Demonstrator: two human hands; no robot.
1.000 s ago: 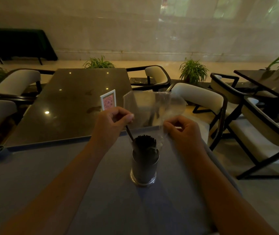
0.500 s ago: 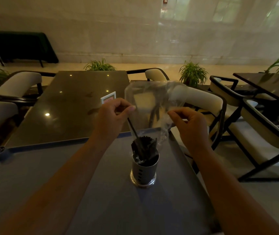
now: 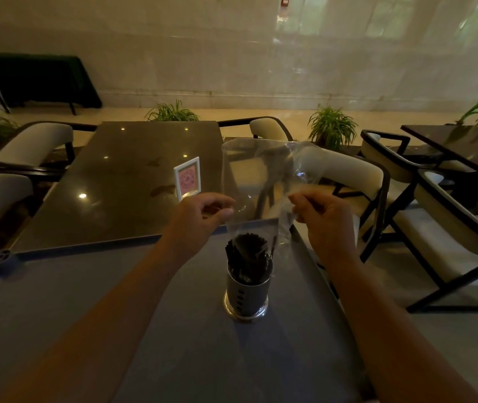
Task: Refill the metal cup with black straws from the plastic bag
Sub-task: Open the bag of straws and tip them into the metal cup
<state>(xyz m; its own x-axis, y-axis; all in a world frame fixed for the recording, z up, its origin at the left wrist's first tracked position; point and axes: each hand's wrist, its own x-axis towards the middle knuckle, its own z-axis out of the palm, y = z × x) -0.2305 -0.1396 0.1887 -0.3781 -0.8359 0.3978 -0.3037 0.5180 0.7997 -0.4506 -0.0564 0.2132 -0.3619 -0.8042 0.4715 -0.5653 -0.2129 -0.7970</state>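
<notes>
Your left hand and right hand each pinch the clear plastic bag just above the metal cup on the grey table; black straws fill the cup, while those inside the bag are only dim streaks

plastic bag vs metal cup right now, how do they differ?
The plastic bag is clear and limp; the metal cup is opaque and rigid. The bag is held aloft, pinched by the left hand and right hand; the cup stands upright on the grey table. The cup is packed with black straws; the bag looks nearly empty.
</notes>
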